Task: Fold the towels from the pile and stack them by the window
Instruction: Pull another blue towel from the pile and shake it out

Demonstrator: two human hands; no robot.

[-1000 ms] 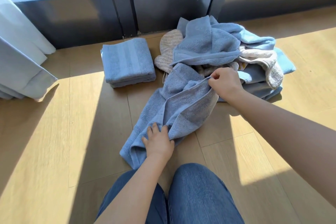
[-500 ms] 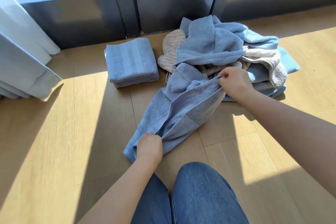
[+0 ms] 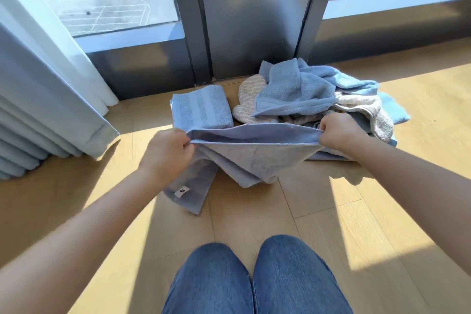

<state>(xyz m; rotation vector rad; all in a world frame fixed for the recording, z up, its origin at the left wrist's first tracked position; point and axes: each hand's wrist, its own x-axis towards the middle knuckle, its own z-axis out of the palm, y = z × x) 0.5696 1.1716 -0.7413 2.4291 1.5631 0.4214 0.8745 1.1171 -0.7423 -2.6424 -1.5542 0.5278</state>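
Note:
A blue towel (image 3: 249, 155) hangs stretched between my two hands above the wooden floor, its lower part bunched on the boards with a small white label showing. My left hand (image 3: 169, 151) grips its left top corner and my right hand (image 3: 336, 131) grips the right top corner. Behind the right hand lies the loose pile of towels (image 3: 305, 89), blue and beige ones tangled together. One folded blue towel (image 3: 201, 107) sits flat on the floor by the window frame, left of the pile.
A white and blue curtain (image 3: 51, 99) hangs at the left down to the floor. The dark window frame (image 3: 249, 20) runs along the back. My knees in blue jeans (image 3: 254, 280) are at the bottom centre. Sunlit wooden floor (image 3: 382, 224) spreads right.
My left hand rose from the floor and moved left with a towel corner. The towel's top edge is now pulled taut between both hands. The view tilted up towards the window.

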